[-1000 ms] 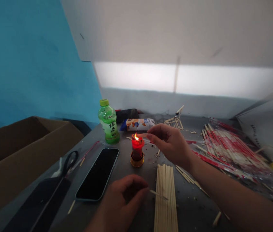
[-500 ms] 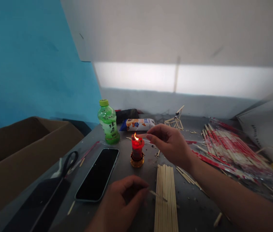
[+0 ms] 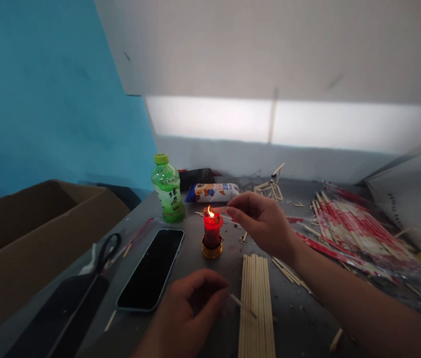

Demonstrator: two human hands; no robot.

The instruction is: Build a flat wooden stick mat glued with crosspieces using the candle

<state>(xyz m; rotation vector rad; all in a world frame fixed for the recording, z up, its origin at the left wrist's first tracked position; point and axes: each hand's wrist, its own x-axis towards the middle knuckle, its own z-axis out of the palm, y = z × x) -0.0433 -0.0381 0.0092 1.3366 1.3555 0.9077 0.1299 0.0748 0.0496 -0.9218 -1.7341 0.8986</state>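
Lit candle (image 3: 212, 232) in gold holder (image 3: 211, 251).
Our right hand (image 3: 264, 223) pinches a stick (image 3: 220, 210) at the flame (image 3: 210, 212), our left hand (image 3: 193, 308) another stick (image 3: 243, 306); clear wrappers (image 3: 363, 228) hold more.

The pale stick (image 3: 219, 210) in the right hand (image 3: 262, 219) points sideways into the flame of the upright red candle (image 3: 212, 229). The thin stick (image 3: 243, 306) in the left hand (image 3: 193, 308) slants over the row of wooden sticks (image 3: 256, 323).

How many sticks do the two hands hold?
2 visible: one pale stick in the right hand, at the candle flame; another thin stick in the left hand, over the laid-out sticks. More may be hidden.
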